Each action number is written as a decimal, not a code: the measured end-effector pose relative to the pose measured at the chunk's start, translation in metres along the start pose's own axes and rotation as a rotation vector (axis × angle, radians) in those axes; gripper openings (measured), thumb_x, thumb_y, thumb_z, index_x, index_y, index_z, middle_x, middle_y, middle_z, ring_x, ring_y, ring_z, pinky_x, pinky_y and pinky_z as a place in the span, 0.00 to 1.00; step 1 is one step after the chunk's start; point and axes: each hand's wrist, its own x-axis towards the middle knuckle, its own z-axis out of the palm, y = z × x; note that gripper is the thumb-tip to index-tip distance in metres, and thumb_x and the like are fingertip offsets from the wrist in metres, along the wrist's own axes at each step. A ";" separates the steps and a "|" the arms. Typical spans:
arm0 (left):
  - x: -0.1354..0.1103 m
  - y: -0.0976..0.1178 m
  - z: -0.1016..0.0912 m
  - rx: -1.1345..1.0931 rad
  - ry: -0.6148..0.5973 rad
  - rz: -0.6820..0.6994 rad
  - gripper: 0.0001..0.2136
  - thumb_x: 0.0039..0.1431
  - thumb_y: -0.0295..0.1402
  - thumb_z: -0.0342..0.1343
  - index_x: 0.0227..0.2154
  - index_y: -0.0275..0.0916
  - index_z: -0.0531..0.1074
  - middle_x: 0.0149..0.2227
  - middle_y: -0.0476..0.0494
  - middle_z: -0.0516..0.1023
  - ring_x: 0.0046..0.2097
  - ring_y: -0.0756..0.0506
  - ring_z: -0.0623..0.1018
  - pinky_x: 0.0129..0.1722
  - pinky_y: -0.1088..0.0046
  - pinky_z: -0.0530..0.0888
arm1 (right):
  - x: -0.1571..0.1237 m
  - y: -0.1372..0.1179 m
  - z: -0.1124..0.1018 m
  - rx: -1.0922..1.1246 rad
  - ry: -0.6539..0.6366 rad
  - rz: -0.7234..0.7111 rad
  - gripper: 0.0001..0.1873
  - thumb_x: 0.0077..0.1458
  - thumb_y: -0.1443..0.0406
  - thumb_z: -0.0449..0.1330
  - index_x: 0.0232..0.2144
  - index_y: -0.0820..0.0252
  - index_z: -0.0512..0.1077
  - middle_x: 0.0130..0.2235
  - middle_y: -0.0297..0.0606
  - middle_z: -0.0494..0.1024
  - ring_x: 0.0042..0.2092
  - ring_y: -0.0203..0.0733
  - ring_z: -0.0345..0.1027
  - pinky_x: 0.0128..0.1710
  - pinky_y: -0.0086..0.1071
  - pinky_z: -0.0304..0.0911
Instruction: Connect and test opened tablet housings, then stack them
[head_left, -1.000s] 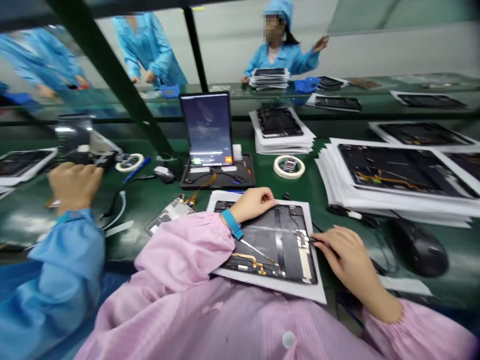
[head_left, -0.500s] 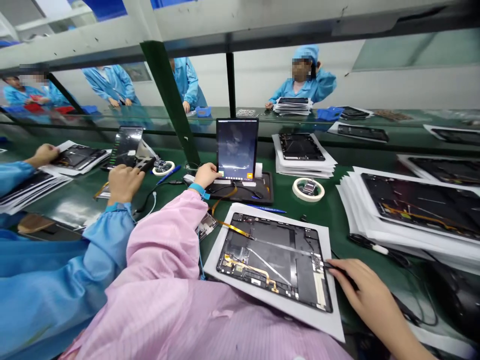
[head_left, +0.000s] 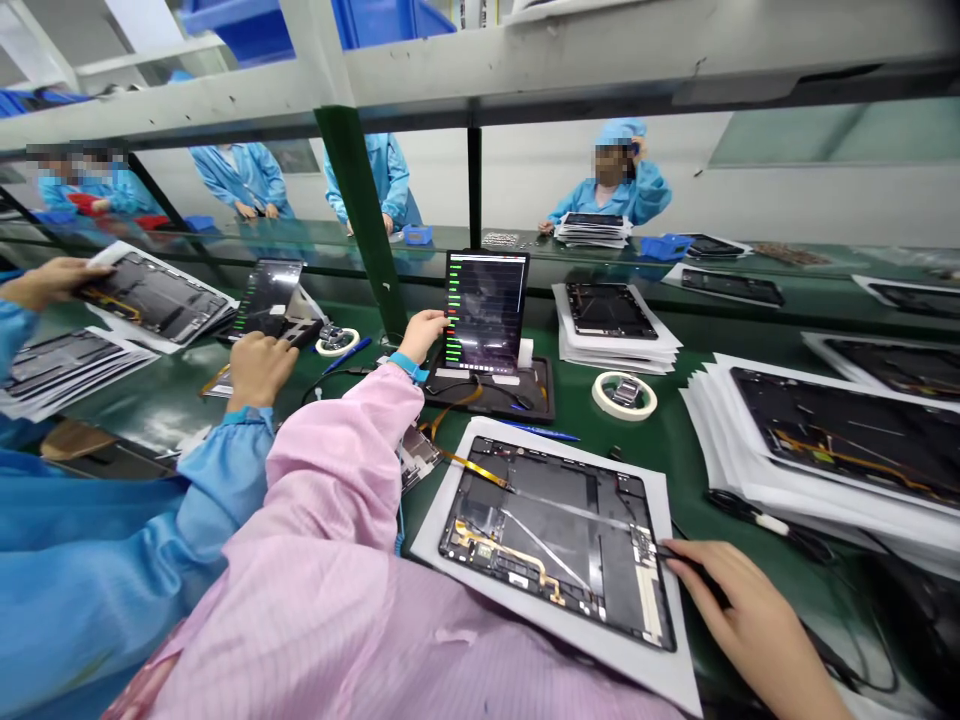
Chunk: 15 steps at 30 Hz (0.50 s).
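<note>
An opened tablet back (head_left: 555,535) lies on a white sheet (head_left: 465,490) right in front of me. My right hand (head_left: 739,610) rests at its right edge, fingers closed on a thin dark tool (head_left: 690,565) whose tip touches the tablet. My left hand (head_left: 424,330) is stretched forward, fingertips at the left edge of an upright test tablet (head_left: 486,312) that shows coloured bars; its fingers are bent and nothing is visibly held. The test tablet stands in a black cradle (head_left: 536,395). A flat orange cable (head_left: 472,465) runs from the cradle to the opened tablet.
Stacks of opened tablets on white sheets (head_left: 840,440) fill the right side, another stack (head_left: 615,325) behind. A tape roll (head_left: 624,395) and a blue pen (head_left: 540,430) lie near the cradle. A co-worker's blue sleeve (head_left: 112,540) and hand (head_left: 259,365) are close on my left. A green post (head_left: 364,220) rises ahead.
My left hand left the opened tablet and reached forward to the upright test tablet, whose screen now shows coloured bars. My view rose. The right hand stayed at the tablet's right edge.
</note>
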 end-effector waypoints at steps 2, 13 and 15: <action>0.002 -0.002 0.004 -0.017 0.008 0.030 0.11 0.46 0.32 0.60 0.33 0.35 0.71 0.35 0.41 0.78 0.38 0.44 0.77 0.44 0.65 0.73 | 0.000 -0.001 0.000 -0.010 0.001 0.000 0.13 0.64 0.56 0.52 0.40 0.56 0.73 0.37 0.37 0.77 0.38 0.42 0.73 0.39 0.36 0.68; 0.007 0.019 0.019 -0.059 0.010 0.065 0.11 0.56 0.34 0.49 0.39 0.34 0.69 0.42 0.40 0.78 0.42 0.44 0.77 0.44 0.67 0.73 | 0.000 0.000 0.000 -0.009 -0.002 0.014 0.12 0.63 0.57 0.53 0.40 0.55 0.73 0.37 0.38 0.78 0.38 0.43 0.73 0.39 0.37 0.69; 0.007 0.024 0.024 -0.041 0.013 0.072 0.13 0.55 0.33 0.52 0.43 0.34 0.67 0.45 0.39 0.77 0.45 0.44 0.77 0.46 0.68 0.73 | -0.001 0.000 0.000 -0.012 -0.002 0.015 0.12 0.63 0.57 0.53 0.41 0.55 0.73 0.37 0.38 0.78 0.39 0.43 0.73 0.39 0.37 0.69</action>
